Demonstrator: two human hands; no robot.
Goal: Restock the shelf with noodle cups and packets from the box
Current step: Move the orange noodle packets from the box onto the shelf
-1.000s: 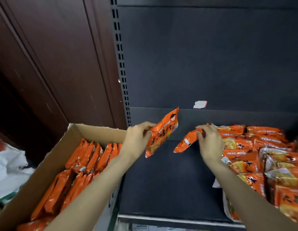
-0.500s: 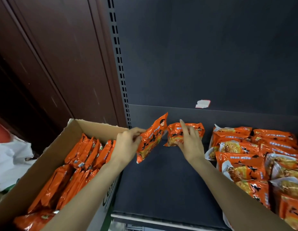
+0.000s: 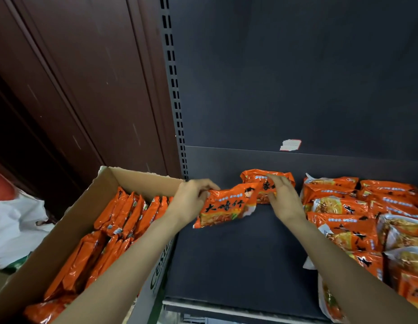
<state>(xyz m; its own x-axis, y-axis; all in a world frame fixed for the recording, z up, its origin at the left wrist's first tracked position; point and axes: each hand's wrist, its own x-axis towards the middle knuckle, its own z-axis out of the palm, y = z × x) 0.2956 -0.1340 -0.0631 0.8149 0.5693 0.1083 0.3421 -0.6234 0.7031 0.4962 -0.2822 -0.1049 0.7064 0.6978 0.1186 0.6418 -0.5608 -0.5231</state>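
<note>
Since the previous frame, the left hand (image 3: 191, 199) has brought its packet (image 3: 224, 208) face-up over the shelf (image 3: 238, 253), overlapping the rear packet (image 3: 261, 180). Left fingers (image 3: 204, 184) curl around the packet's left edge. Right hand (image 3: 284, 197) fingers, nearly straight, rest on the rear packet. Stocked packets (image 3: 343, 206) lie right. Box (image 3: 70, 220) of packets stands left, beside a white bag (image 3: 13, 225).

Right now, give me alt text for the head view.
The left hand holds an orange noodle packet over the dark shelf, while the right hand rests on a second packet at the back. Stocked packets lie right; the box sits left.
</note>
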